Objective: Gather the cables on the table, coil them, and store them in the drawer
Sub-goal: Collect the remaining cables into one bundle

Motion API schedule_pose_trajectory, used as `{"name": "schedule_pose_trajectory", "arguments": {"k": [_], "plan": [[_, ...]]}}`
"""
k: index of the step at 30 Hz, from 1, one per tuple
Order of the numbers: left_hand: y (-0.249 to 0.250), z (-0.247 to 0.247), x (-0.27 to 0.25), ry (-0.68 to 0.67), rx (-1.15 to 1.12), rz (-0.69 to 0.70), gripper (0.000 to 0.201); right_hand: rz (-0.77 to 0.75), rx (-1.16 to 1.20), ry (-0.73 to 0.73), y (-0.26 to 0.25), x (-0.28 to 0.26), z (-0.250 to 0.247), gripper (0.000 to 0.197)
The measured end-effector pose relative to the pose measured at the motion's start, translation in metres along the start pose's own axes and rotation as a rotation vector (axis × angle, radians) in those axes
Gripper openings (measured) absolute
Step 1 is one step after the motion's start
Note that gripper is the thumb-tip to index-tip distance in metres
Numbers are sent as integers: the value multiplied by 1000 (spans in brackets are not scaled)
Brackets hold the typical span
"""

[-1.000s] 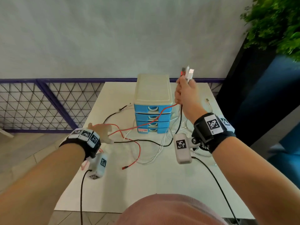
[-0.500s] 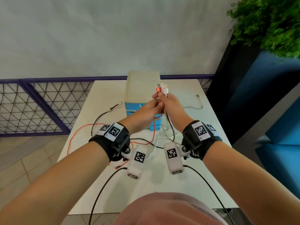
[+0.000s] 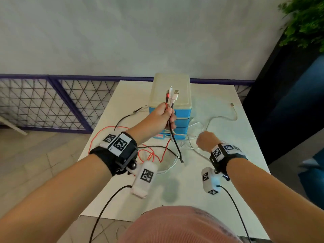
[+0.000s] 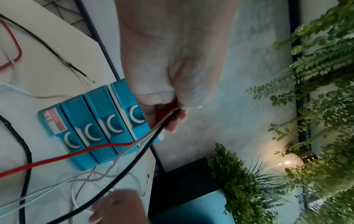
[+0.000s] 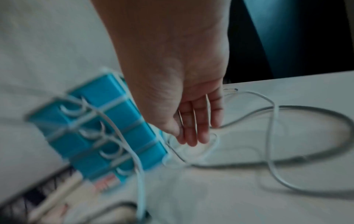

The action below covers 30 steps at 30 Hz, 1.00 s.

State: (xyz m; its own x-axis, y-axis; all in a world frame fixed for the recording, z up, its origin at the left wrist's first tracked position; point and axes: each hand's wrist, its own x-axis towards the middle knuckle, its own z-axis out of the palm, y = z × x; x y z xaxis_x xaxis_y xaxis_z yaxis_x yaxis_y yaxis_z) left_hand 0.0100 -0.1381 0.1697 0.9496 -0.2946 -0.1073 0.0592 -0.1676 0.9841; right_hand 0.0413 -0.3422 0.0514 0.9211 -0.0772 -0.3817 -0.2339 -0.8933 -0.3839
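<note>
Far left of the white rectangular table (image 3: 219, 190): a thin red cable (image 3: 98, 135) lies in a loose loop, with a thin black cable (image 3: 126, 117) running toward the back, its end near the drawer unit.

Left hand (image 3: 160, 115), raised above the table in front of the unit: fingers and thumb curled tight round a bundle of cable ends (image 3: 171, 98), with red, black and white plugs standing up out of the fist. From the underside of the fist the red, white and black leads drop to the tabletop; the left wrist view shows them leaving between thumb and fingers (image 4: 173, 127).

Centre back: small plastic drawer unit with blue drawer fronts and a pale cream top (image 3: 171, 88); all four drawers look closed.

Right of it: right hand (image 3: 206, 141), low over the table, fingers (image 5: 193, 131) straight and relaxed, pointing down at white cable loops (image 5: 272, 136). Whether the tips touch the cable cannot be told; that view is blurred. A white cable with a metal plug (image 3: 232, 105) lies near the far right edge.
</note>
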Motion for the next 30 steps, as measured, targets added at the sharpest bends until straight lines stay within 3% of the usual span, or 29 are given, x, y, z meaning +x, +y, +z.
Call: {"name": "schedule_pose_trajectory", "arguments": {"k": [2,7,10,14,17,22,25,28,30], "plan": [[5,-10,-5,13,25,1,22,-10,-289,-34,14,2,24,29],[13,-28,-13,40,80,-19,20,-45,-449,-42,24,3,56,33],[14,-29,-14,32,75,-18,19,-51,-382,-25,24,5,64,31],[8,-25,-10,1,100,-21,20,-21,-340,-103,25,-3,65,30],[3,-19,-4,-5,82,-32,21,-79,-337,-176,19,-4,51,33],[-6,-3,15,0,-61,-188,21,-135,-61,-110,-21,-25,-32,47],[-6,8,16,-130,-143,-310,21,-138,281,6,-50,-46,-86,30],[-2,18,17,-268,-279,-279,27,-149,509,-28,-68,-67,-114,26],[3,26,23,-174,-410,-234,26,-149,629,-104,-72,-79,-118,29]]}}
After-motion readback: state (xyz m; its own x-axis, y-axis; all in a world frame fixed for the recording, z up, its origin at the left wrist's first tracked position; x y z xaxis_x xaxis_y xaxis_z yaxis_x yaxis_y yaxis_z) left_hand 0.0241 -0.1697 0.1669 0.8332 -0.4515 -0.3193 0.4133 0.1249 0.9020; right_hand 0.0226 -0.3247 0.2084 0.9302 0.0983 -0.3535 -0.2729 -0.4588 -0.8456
